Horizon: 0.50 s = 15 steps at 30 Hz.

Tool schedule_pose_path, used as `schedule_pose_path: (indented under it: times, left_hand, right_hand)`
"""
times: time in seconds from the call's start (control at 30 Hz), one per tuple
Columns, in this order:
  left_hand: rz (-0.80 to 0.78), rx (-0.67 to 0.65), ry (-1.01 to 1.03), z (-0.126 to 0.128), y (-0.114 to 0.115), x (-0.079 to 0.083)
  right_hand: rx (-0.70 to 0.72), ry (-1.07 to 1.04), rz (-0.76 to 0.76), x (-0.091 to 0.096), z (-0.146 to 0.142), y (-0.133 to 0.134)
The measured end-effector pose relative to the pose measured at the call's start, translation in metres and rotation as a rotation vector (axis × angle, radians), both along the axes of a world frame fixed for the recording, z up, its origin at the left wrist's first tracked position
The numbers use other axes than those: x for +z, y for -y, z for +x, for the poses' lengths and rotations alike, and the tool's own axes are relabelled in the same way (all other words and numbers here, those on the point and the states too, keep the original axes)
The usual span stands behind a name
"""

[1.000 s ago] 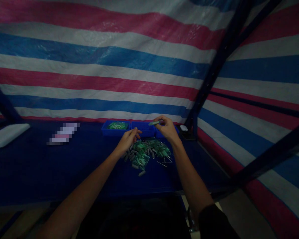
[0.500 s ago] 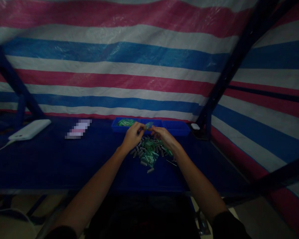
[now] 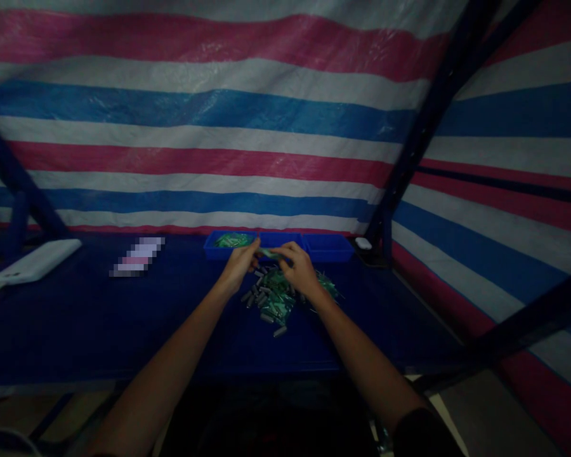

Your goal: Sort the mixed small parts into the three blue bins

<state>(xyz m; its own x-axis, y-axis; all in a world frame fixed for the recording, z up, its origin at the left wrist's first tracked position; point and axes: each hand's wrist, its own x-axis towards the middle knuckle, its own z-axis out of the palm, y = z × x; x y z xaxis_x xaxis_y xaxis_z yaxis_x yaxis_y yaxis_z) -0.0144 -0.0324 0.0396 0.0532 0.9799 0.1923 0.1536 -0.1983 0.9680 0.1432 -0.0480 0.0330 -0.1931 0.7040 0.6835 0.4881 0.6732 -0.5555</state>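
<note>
Over the pile, my left hand (image 3: 239, 265) pinches one end of a small greenish plastic bag (image 3: 269, 253). The fingers of my right hand (image 3: 299, 268) are closed on the bag's other end, so it stretches between both hands. What is inside the bag is too dark to make out. Below my hands lies a heap of green-tinted plastic bags (image 3: 276, 297) mixed with small grey metal cylinders (image 3: 267, 318). One cylinder (image 3: 280, 332) lies apart at the near edge of the heap. My right hand and wrist hide part of the pile.
Behind my hands stands a blue divided tray (image 3: 330, 249); its left compartment holds green bags (image 3: 233, 240). A white power bank (image 3: 37, 261) and a pixelated flat item (image 3: 137, 256) lie left on the blue table (image 3: 171, 330). A small white case (image 3: 363, 243) sits right, beside a frame post.
The view has shifted slightly. My right hand has come over the near side of the bag, which now lies stretched level between my hands, and covers more of the heap.
</note>
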Motion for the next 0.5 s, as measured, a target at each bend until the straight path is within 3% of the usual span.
schedule_pose_path:
  times: [0.1, 0.17, 0.23, 0.3, 0.4, 0.5]
  left_hand:
    - [0.057, 0.119, -0.024, -0.009, -0.009, 0.008]
    - [0.197, 0.319, -0.106, -0.022, -0.019, 0.020]
    - [0.392, 0.562, -0.314, -0.040, -0.030, 0.034]
    - [0.496, 0.675, -0.570, -0.058, -0.041, 0.045]
    - [0.358, 0.635, -0.939, -0.078, -0.050, 0.046]
    - [0.160, 0.557, -1.135, -0.084, -0.051, 0.033]
  right_hand:
    - [-0.043, 0.054, 0.049, 0.003, 0.001, 0.004]
    - [-0.122, 0.008, 0.050, 0.004, 0.006, 0.003]
    - [-0.203, -0.058, 0.050, 0.005, 0.011, 0.000]
    - [-0.251, -0.108, 0.054, 0.004, 0.016, -0.004]
    - [-0.241, -0.101, 0.058, 0.004, 0.019, -0.006]
    - [-0.257, -0.088, 0.095, 0.006, 0.019, -0.004]
